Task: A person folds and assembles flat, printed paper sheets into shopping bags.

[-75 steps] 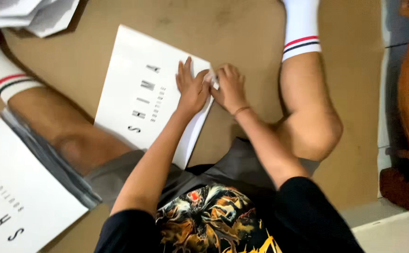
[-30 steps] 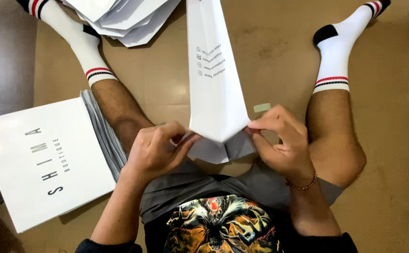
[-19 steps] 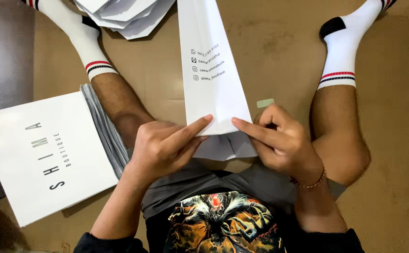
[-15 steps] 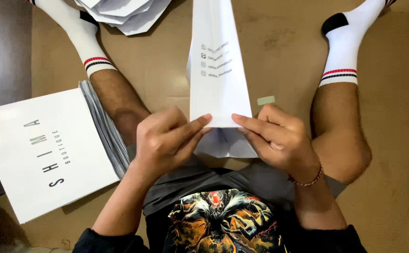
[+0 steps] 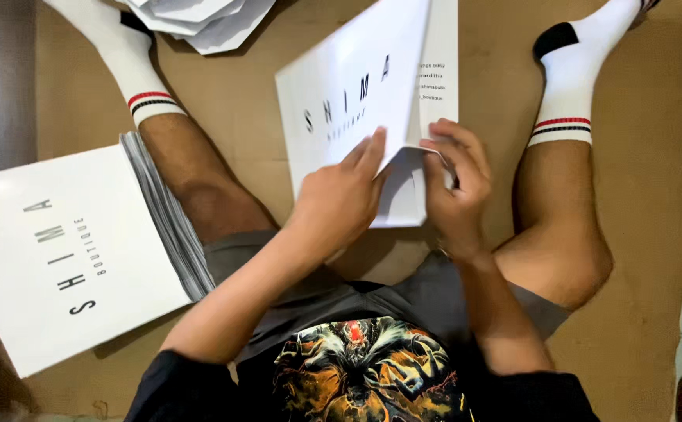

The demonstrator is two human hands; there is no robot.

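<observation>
- Head view: the left hand (image 5: 339,205) lies flat with fingers pressed on the white paper bag (image 5: 360,101), while the right hand (image 5: 454,187) pinches the bag's folded bottom edge; the bag rests on the floor between the person's legs
- Risk, as I judge it: if the left hand's pressure slips, the fold could spring open or crease crooked
- Brown cardboard-like floor (image 5: 646,195); a stack of flat bags (image 5: 75,250) lies at the left, with a loose pile of finished bags (image 5: 200,17) at the top

Both forearms reach up from the lower frame toward centre, the left hand (image 5: 341,199) flat with fingers extended, the right hand (image 5: 454,184) curled, seemingly pinching.
</observation>
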